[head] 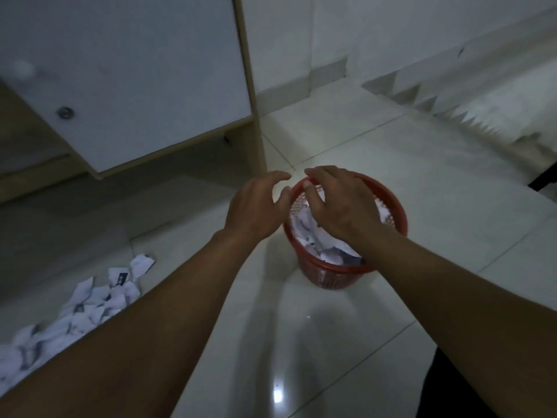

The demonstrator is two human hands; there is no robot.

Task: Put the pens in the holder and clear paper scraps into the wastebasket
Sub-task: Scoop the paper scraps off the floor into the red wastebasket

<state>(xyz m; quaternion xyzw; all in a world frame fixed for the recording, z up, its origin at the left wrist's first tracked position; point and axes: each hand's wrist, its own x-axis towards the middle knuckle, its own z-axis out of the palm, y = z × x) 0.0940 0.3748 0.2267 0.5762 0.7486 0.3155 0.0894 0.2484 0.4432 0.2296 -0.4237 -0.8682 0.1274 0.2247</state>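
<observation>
Both spread and empty over the red wastebasket (388, 263): left hand (256, 206) at its near-left rim, right hand (343, 206) above its paper fill. Loose scraps (78, 306) left of wastebasket; best gathered in big cupped handfuls. No pens visible.

Red perforated plastic wastebasket (391, 212) holds crumpled paper scraps (304, 227), standing on glossy, reflective floor tiles (301, 342) beside wood-edged cabinet (253, 86).
</observation>
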